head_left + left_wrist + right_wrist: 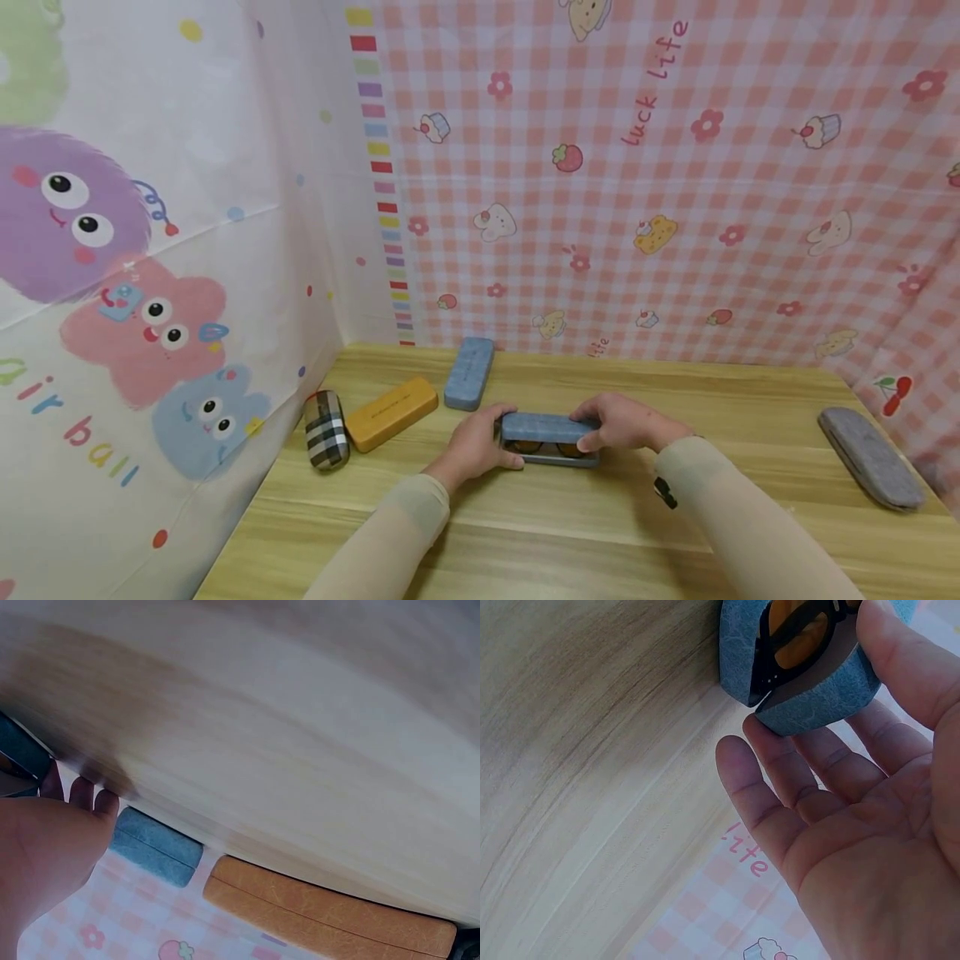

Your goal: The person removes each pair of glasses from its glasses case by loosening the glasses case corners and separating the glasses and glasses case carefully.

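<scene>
In the head view, just below and right of centre, a partly open blue glasses case [550,426] sits on a wooden table [525,533]; a person's left hand [478,442] grips its left end, their right hand [621,422] its lid. The right wrist view, at top, best reveals amber-lensed sunglasses [808,641] inside. A grey pouch [870,458], far right, appears only in the head view.

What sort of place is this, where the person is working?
Probably an indoor table corner, screened for some demonstration or recording: a wood-grain table, a pink checked sheet upright behind it, and a cartoon sheet along its left.
</scene>
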Tool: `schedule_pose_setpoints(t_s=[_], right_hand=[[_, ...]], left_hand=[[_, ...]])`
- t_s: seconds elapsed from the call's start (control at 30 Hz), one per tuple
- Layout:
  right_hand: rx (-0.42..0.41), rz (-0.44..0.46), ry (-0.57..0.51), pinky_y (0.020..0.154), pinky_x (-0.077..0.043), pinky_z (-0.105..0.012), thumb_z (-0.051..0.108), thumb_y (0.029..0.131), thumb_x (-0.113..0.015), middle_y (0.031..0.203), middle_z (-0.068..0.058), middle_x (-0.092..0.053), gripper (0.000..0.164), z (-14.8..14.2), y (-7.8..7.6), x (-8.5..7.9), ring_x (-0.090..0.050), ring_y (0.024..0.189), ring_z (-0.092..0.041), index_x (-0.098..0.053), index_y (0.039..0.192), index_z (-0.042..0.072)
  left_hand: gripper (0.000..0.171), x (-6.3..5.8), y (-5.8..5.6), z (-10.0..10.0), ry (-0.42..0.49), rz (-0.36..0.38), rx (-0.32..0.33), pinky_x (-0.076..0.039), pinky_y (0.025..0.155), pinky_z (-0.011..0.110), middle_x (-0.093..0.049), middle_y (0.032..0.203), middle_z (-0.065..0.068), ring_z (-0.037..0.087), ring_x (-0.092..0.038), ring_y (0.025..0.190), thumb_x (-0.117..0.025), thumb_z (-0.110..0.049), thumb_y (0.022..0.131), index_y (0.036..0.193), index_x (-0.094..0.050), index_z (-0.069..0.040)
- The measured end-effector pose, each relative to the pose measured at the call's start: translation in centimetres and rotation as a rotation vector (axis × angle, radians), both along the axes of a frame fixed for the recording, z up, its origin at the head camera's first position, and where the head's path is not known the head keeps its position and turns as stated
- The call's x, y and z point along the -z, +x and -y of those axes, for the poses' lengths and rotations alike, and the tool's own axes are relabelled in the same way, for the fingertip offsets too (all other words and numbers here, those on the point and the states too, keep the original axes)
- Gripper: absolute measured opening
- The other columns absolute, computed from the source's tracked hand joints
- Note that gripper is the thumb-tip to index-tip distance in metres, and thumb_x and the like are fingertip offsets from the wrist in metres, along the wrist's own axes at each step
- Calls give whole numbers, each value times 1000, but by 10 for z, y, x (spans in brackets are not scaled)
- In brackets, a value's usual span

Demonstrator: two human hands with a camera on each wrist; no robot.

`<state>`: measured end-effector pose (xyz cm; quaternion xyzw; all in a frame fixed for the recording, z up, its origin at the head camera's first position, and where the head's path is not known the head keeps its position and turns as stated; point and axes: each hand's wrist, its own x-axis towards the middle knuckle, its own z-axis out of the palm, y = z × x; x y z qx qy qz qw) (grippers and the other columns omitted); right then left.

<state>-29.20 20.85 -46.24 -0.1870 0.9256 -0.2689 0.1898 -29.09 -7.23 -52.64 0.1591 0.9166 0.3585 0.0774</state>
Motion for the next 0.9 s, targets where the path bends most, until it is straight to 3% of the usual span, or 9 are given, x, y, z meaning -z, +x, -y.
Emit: schedule_pose_setpoints(t_s=[0.3,0.9], right_hand=[[-17,5,-9,114,-52,-57,20,92,-86,139,-19,-72,53,-1,-1,-4,-66,132,-35,-70,138,-2],[0,58,-17,116,-50,-58,21,93,-85,142,-18,-70,53,-2,-5,-6,-64,135,-36,-69,139,0]], left_hand=[[92,-1,0,1,2,4,1,-49,119,53,-62,154,10,34,-56,145,-101,-32,74,154,-57,-20],[93,0,0,2,-1,10,3,-47,121,53,-59,157,8,34,-54,148,-100,-32,75,156,-55,-22]])
